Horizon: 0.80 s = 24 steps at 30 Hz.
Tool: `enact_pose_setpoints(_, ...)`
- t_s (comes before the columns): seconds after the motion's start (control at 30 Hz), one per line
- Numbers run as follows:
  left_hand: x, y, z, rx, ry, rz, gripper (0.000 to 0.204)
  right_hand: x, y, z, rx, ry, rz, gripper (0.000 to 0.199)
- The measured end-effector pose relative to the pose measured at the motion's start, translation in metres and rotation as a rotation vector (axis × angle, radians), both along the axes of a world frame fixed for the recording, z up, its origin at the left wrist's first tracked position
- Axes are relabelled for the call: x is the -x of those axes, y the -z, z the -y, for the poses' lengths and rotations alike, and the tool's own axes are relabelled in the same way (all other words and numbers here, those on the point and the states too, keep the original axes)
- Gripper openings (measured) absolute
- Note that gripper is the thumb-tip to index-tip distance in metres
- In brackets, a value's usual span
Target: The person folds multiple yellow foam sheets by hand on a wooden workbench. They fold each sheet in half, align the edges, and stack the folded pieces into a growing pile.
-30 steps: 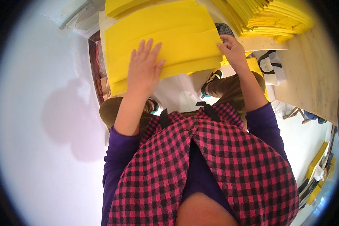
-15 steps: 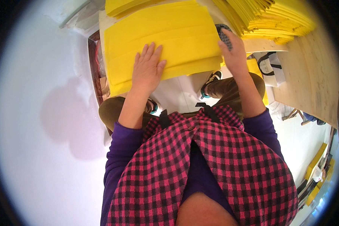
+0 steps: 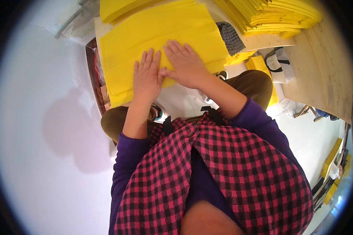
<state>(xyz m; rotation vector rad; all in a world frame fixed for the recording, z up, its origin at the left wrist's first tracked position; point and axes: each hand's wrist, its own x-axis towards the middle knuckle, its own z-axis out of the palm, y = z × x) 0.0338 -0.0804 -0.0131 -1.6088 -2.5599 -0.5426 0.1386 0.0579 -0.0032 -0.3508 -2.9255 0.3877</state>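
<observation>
A stack of flat yellow fabric sheets [image 3: 188, 25] lies in front of me on a pale board, its near edge toward my knees. My left hand [image 3: 147, 76] rests flat on the near part of the top sheet, fingers stretched out and pointing away. Beside it my right hand [image 3: 187, 66] also presses flat on the sheet, fingers extended to the far left. The two thumbs meet or nearly meet. Neither hand holds anything. Just off the stack's right edge lies a dark grey textured cloth pad [image 3: 230, 38] with a zigzag edge, untouched.
Tall piles of folded yellow fabric [image 3: 278, 17] stand at the far right on a wooden surface [image 3: 319, 72]. Another yellow stack [image 3: 125, 8] sits at the far left. Below the wooden surface is a white bag [image 3: 280, 66] with black handles. A white wall [image 3: 31, 117] closes the left side.
My right hand has left the grey pad and come left onto the yellow sheet beside my left hand. The left hand stays flat on the sheet.
</observation>
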Motion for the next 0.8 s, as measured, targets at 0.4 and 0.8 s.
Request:
enact_pose_setpoints(0.4,0.014,-0.010,0.027,0.047,-0.014,-0.012,0.062,-0.057,0.005,-0.069,-0.120,0.058,0.036,0.078)
enact_pose_setpoints(0.8,0.037,-0.027,0.057,0.057,0.200,-0.001,0.045,-0.079,-0.012,-0.092,-0.100,-0.161,-0.128,0.041)
